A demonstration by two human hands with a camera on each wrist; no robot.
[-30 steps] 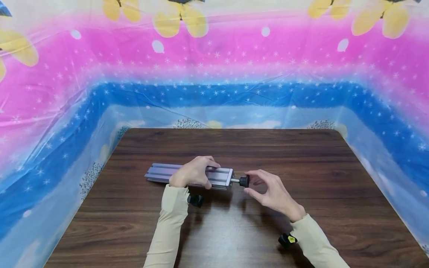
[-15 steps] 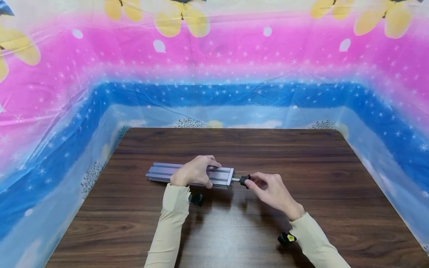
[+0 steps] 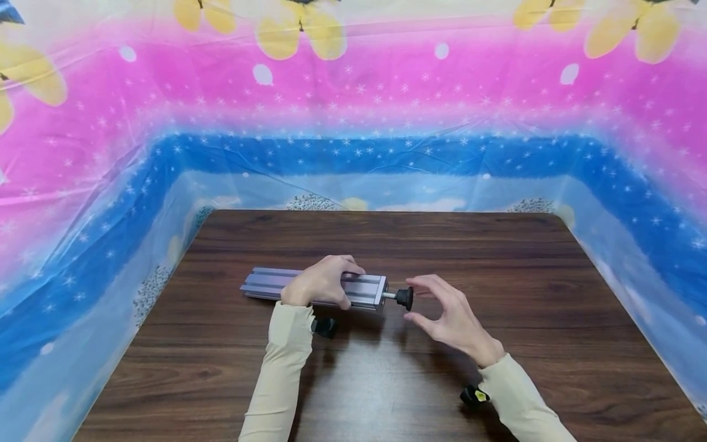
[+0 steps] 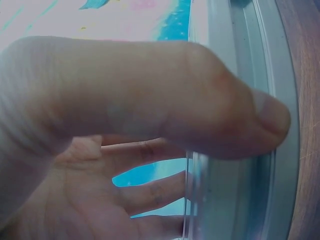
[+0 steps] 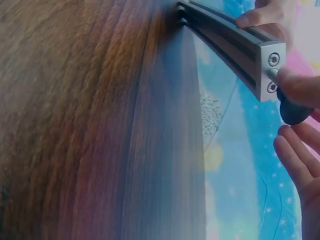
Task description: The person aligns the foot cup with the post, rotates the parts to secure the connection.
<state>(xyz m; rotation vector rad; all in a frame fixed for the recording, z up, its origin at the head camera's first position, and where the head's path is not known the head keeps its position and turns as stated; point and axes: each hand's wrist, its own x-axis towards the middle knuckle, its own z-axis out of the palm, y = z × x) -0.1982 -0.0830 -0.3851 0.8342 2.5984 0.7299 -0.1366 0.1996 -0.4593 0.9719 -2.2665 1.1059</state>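
Note:
A silvery aluminium profile (image 3: 270, 284) with long grooves lies across the table, tilted slightly. My left hand (image 3: 320, 280) grips it over the top, thumb on the near side and fingers on the far side; in the left wrist view the thumb (image 4: 215, 105) presses along a groove. A metal end plate (image 5: 263, 75) with two hex-socket screws caps its right end. From this plate a thin rod (image 3: 390, 296) sticks out, ending in a black knob (image 3: 405, 299). Around the knob, my right hand (image 3: 450, 313) holds thumb and fingers spread, apart from it in the head view.
The dark wood-grain table (image 3: 375, 239) extends around both hands. A printed cloth (image 3: 353, 153) in pink and blue hangs behind it and along both sides. Black wrist cameras (image 3: 474, 395) sit under both cuffs.
Half a second ago my right thumb and fingers pinched the knob; now they have spread off it, as they were a second ago. My left hand and the profile have stayed in place.

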